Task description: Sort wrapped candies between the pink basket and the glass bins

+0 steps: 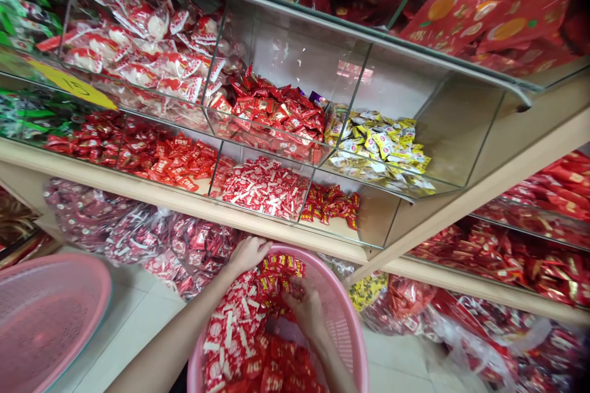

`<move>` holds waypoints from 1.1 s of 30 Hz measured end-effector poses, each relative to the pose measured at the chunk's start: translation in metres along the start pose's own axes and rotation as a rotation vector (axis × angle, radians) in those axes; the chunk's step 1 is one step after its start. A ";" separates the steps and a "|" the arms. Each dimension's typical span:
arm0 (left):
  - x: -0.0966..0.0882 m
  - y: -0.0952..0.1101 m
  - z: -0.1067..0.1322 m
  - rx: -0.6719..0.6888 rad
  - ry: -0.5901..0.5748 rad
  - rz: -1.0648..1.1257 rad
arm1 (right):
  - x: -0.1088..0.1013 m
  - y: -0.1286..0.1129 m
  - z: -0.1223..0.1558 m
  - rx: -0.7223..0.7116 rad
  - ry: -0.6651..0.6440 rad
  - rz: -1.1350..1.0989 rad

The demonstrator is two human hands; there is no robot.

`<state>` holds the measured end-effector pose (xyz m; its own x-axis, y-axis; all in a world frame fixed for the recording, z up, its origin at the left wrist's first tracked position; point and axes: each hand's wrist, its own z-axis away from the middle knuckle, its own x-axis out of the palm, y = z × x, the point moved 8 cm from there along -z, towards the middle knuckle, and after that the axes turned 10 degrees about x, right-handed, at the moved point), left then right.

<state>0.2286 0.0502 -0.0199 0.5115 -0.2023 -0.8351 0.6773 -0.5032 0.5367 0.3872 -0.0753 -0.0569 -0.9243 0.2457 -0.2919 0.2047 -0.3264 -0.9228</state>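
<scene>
A pink plastic basket (356, 325) stands below me with wrapped candies in it. Red-and-white candies (230, 319) fill its left side, plain red packets (276, 365) lie at the near end, and red-and-yellow candies (283, 265) are at the far end. My left hand (249, 253) is closed on the basket's far left rim, its fingertips partly hidden. Inside the basket, my right hand (306, 306) hovers at the red-and-yellow candies, fingers apart and bent, slightly blurred; no candy shows clearly in them. A bare patch of basket floor (288, 330) shows beneath it.
A glass-fronted candy shelf (295, 236) rises just beyond the basket, its bins holding assorted wrapped candies. Another pink basket (50, 313) stands at left. Bagged candies (193, 252) line the floor under the shelf, with more bags (488, 331) at right. A yellow price tag (74, 83) hangs upper left.
</scene>
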 end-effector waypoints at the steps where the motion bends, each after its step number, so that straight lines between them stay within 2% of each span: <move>1: 0.000 0.000 0.000 -0.005 -0.001 -0.001 | 0.000 -0.002 0.002 -0.012 0.000 0.028; 6: 0.000 0.000 0.000 -0.010 0.000 0.000 | -0.005 -0.021 0.010 -0.144 0.076 0.229; 10: 0.000 0.000 0.000 -0.004 0.000 -0.001 | -0.001 -0.030 0.010 -0.222 0.081 0.331; 19: -0.002 0.002 0.001 -0.002 -0.006 0.015 | 0.007 -0.035 0.006 -0.305 0.018 0.351; 28: -0.004 0.004 0.001 0.004 -0.007 0.009 | 0.009 -0.023 -0.001 -0.265 -0.012 0.292; 33: -0.006 0.007 0.002 -0.020 -0.024 -0.005 | 0.007 -0.018 -0.003 -0.212 0.022 0.292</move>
<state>0.2289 0.0469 -0.0112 0.4954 -0.2203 -0.8403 0.6905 -0.4870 0.5348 0.3779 -0.0653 -0.0425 -0.8105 0.1900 -0.5540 0.5233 -0.1899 -0.8307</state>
